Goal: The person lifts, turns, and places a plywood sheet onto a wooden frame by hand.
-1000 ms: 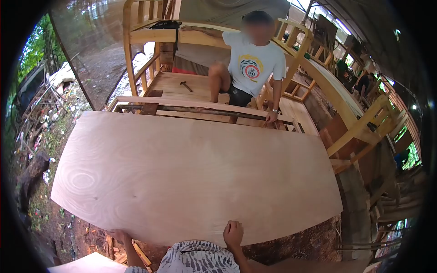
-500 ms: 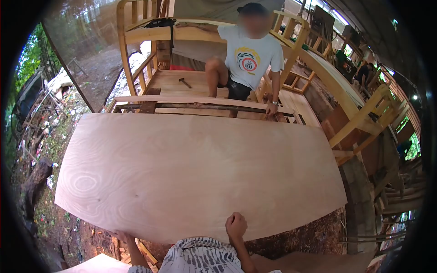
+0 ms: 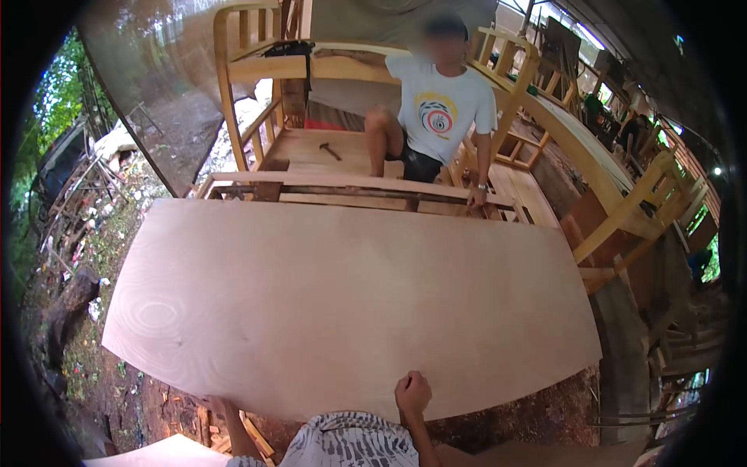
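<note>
A large pale plywood sheet (image 3: 350, 303) lies flat in front of me and spans most of the view. At its near edge, left of my body, is my left hand (image 3: 218, 403), its fingers mostly hidden at or under the edge. My right hand (image 3: 413, 391) rests on top of the sheet near the same edge, its fingers curled in, with nothing visible that I can make out in them. Beyond the far edge runs a wooden frame (image 3: 311, 181). A co-worker (image 3: 436, 109) in a white T-shirt leans one hand on that frame.
A hammer (image 3: 331, 151) lies on planks behind the frame. Wooden bench-like furniture (image 3: 646, 194) stands at the back and right. Scrap wood (image 3: 257, 437) and another pale sheet (image 3: 159, 453) are at the lower left. Littered ground (image 3: 85, 233) is on the left.
The whole view has shifted slightly, so the sheet appears a little lower and further right. My hands keep about the same places on it. The co-worker's head has turned a little.
</note>
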